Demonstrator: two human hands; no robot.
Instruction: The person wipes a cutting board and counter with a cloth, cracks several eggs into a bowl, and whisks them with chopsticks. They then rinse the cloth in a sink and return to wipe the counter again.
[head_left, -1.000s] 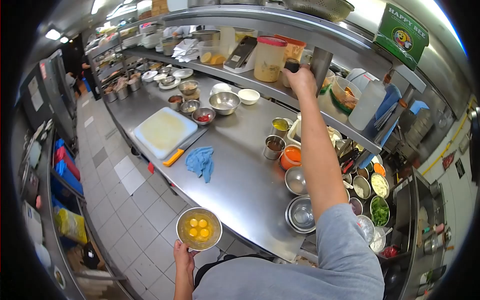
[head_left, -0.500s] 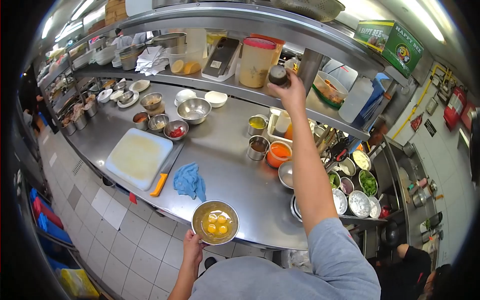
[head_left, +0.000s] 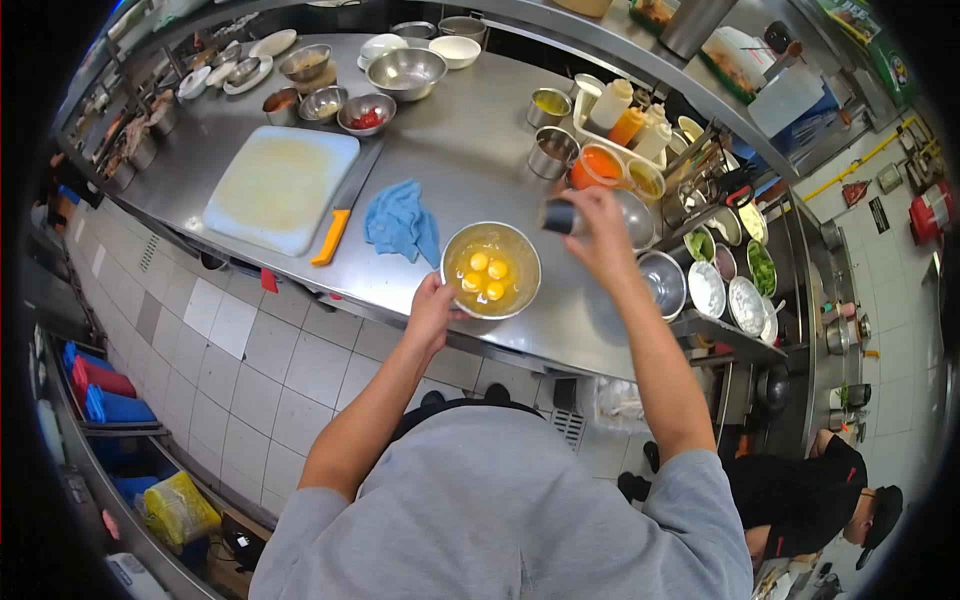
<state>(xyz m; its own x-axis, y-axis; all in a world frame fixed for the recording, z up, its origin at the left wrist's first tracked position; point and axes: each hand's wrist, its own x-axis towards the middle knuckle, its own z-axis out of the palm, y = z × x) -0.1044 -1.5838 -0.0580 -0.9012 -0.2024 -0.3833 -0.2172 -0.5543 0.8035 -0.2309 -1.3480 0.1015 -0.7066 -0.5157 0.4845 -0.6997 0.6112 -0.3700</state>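
Observation:
My left hand [head_left: 433, 312] is closed on the rim of a metal mixing bowl [head_left: 538, 272], tilted slightly at the counter's front edge. Several whole egg yolks [head_left: 497, 269] lie in clear egg white inside it. To the right of the bowl, my right hand [head_left: 605, 238] grips a small dark shaker [head_left: 560, 216], held sideways with its end toward the bowl. Motion blurs the shaker, and whether anything comes out of it cannot be made out. Left of the bowl lies a crumpled blue cloth [head_left: 400, 220].
A white cutting board [head_left: 280, 190] and an orange-handled knife [head_left: 331, 236] lie left on the steel counter [head_left: 460, 165]. Squeeze bottles [head_left: 612, 103] and an orange sauce tub [head_left: 597, 165] stand behind my right hand. A person in black [head_left: 805, 500] is at the right.
My right hand has come down from the overhead shelf with the shaker, to beside the bowl. My left hand has brought the egg bowl up and right, over the counter edge. The view has tilted downward.

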